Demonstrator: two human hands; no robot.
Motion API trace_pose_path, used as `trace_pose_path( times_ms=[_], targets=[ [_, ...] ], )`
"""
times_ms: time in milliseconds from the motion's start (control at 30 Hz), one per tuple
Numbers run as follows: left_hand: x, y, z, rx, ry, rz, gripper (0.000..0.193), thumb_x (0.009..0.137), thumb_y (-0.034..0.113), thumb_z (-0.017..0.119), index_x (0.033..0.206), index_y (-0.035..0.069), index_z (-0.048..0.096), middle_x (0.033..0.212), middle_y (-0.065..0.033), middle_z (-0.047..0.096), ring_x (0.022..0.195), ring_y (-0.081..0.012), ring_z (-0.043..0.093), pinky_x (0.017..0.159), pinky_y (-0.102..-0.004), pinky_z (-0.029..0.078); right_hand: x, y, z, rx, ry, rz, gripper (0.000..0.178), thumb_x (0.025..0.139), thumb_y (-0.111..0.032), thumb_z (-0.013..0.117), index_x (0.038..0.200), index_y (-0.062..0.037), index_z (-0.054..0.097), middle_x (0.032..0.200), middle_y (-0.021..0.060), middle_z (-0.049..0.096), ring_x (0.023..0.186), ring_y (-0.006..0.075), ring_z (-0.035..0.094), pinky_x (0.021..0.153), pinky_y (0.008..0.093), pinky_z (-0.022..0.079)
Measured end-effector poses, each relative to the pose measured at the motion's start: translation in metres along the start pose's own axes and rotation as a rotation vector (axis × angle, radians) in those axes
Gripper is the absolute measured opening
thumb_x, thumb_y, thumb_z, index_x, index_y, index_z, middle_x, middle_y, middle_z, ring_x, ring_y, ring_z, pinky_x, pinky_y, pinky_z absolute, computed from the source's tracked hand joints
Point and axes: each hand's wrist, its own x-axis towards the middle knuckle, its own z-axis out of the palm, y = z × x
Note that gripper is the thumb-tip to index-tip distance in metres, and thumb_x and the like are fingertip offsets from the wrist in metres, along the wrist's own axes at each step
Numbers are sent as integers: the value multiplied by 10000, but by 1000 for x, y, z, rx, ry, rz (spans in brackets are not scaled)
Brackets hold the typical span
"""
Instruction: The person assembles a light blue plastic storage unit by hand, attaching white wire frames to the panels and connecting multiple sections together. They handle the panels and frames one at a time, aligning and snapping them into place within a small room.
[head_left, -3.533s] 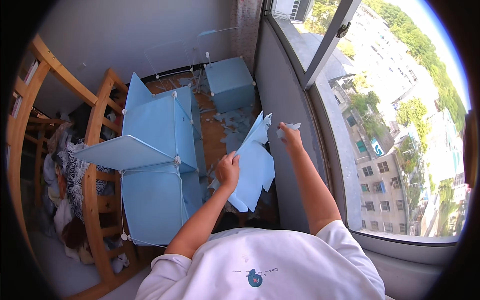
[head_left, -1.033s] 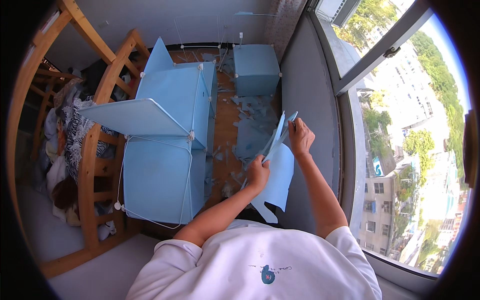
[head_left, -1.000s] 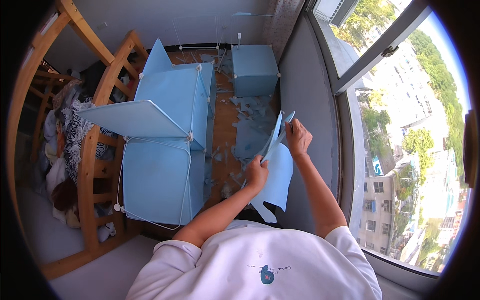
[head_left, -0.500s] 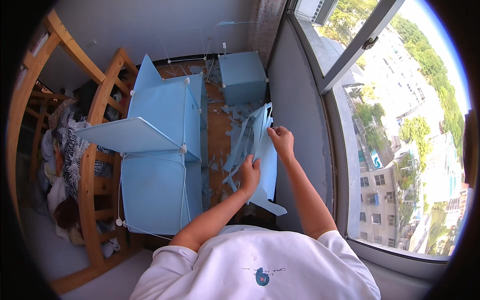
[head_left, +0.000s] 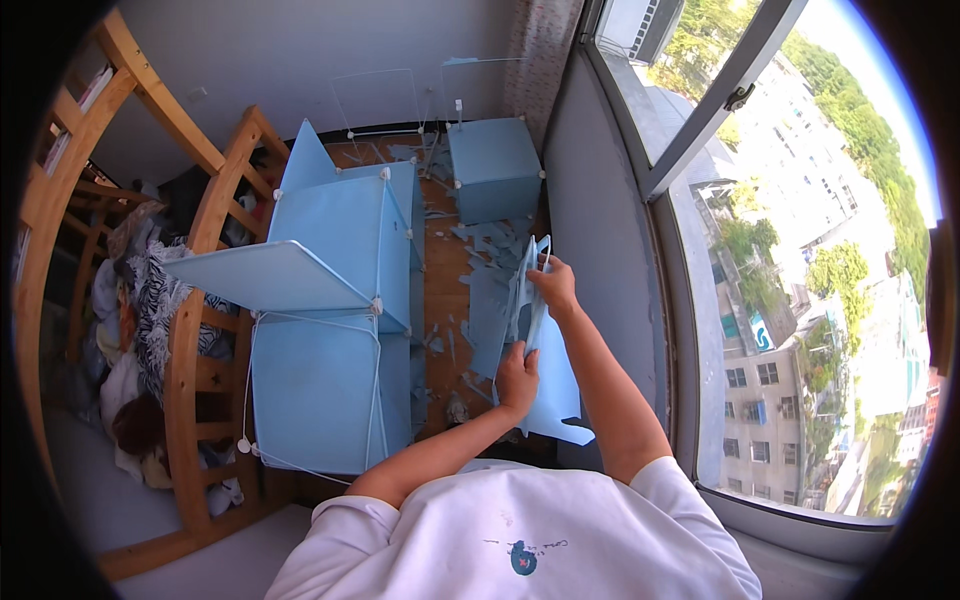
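Both hands hold a light blue plastic panel [head_left: 522, 305] with a white wire edge, tilted up and seen nearly edge-on, its sheet torn. My left hand [head_left: 517, 378] grips its near end, thumb and fingers closed. Farther out, my right hand [head_left: 553, 284] is closed around the wire edge near the top. Below and to the right, a larger blue sheet [head_left: 560, 385] with a ragged near end stands by the wall. Torn blue scraps [head_left: 488, 260] lie on the wooden floor just beyond the panel.
A blue panel cabinet [head_left: 315, 390] with white connectors stands at left, one panel [head_left: 270, 277] jutting from it. A smaller blue cube [head_left: 497, 165] stands farther back. A wooden bunk bed [head_left: 185, 400] lines the left; an open window [head_left: 700, 300] is at right.
The panel in my hands has turned more upright and edge-on. Both hands have moved slightly nearer, the left one also to the right. The whole view has shifted a little.
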Motion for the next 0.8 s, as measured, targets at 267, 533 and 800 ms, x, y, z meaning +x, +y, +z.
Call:
trace_pose_path(
  times_ms=[267,533,800],
  targets=[
    [15,-9,11,-136,-256,-19,261,802,164,599,1000,11,523,772,-132,586,654,-281,570,603,-367,454,-12,21,-8,-194,209,-270,218,728,-110,593,914,3,609,670,129,599,602,174,568,597,317,453],
    [103,12,-17,-54,58,272,332,789,140,611,1088,27,520,958,-127,584,738,-242,585,676,-340,462,-54,17,-11,-193,219,-446,131,773,-116,588,862,-19,584,797,152,571,729,335,562,636,370,432],
    [98,17,-15,-689,-327,-406,411,837,184,591,1192,50,434,1101,-68,525,921,-167,534,631,-303,493,-75,27,-10,-77,169,-481,126,774,-111,601,868,-27,592,784,134,541,718,315,548,609,362,419]
  ],
)
